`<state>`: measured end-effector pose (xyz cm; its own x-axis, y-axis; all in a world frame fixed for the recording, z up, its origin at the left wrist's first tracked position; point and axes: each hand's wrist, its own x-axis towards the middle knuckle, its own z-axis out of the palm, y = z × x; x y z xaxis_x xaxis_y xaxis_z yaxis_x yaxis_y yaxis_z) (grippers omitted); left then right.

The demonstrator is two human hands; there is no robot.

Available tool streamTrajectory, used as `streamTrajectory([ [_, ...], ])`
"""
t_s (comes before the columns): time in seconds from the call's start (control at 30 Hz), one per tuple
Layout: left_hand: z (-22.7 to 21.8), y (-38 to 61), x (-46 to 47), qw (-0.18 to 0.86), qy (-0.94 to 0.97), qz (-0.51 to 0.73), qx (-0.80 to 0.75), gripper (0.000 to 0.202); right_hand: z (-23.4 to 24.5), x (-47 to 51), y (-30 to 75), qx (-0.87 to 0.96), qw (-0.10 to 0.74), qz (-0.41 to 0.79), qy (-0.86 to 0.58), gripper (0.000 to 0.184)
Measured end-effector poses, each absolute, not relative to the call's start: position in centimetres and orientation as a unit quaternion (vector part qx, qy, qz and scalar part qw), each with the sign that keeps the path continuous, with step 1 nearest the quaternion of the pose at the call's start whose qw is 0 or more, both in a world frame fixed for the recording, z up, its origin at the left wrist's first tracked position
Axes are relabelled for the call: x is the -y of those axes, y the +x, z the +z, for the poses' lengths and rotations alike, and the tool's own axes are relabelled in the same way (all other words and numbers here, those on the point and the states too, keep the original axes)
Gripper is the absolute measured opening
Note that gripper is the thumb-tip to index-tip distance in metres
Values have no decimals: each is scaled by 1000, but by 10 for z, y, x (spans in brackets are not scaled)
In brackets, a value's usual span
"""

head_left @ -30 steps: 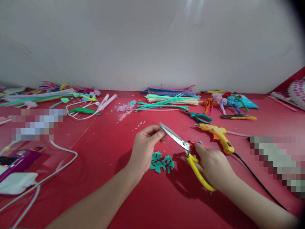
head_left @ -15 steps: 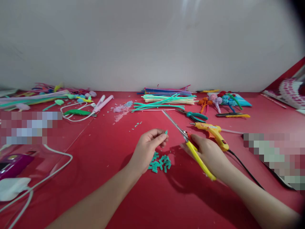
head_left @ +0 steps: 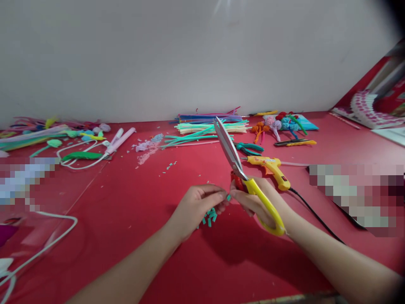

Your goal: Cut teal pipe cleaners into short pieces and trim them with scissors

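My left hand (head_left: 202, 202) is closed in a pinch at a small teal-green piece of pipe cleaner (head_left: 228, 197). The fingertips of my right hand (head_left: 253, 200) meet it from the other side, touching or almost touching the piece. That same hand keeps hold of scissors with yellow handles (head_left: 268, 211), whose blades (head_left: 228, 145) point up and away, closed together. Below my left hand lies a small heap of cut teal pieces (head_left: 209, 217) on the red table (head_left: 196, 261), partly hidden by the hand.
Bundles of pipe cleaners (head_left: 211, 126) lie by the wall. Teal-handled pliers (head_left: 249, 148), a yellow glue gun (head_left: 272, 169) with its cord, and a utility knife (head_left: 295, 143) are to the right. A pink straightener-like tool (head_left: 120, 141) and white cables (head_left: 74, 221) lie left.
My right hand has come in to my left hand's fingertips, and the scissors have swung to point more upward. The view has shifted, moving the table things leftward.
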<state>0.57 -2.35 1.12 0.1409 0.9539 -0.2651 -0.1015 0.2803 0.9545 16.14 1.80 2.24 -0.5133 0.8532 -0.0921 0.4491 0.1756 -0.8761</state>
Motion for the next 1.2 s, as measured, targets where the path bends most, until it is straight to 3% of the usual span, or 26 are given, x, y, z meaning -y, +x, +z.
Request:
streamTrajectory([
  [0.17, 10, 4, 24, 648, 418, 402, -493, 12, 19, -19, 161, 748, 221, 455, -431, 9],
  [0.5, 8, 4, 25, 593, 475, 390, -520, 8, 16, -20, 162, 785, 210, 410, -414, 13],
  [0.63, 8, 2, 24, 579, 419, 476, -513, 7, 16, -23, 169, 824, 204, 303, -433, 24],
  [0.83, 10, -11, 18, 517, 307, 632, -488, 9, -1, -24, 177, 867, 126, 113, -468, 31],
  [1.2, 11, -19, 19, 501, 313, 662, -461, 3, -16, -19, 176, 894, 90, 25, -439, 34],
])
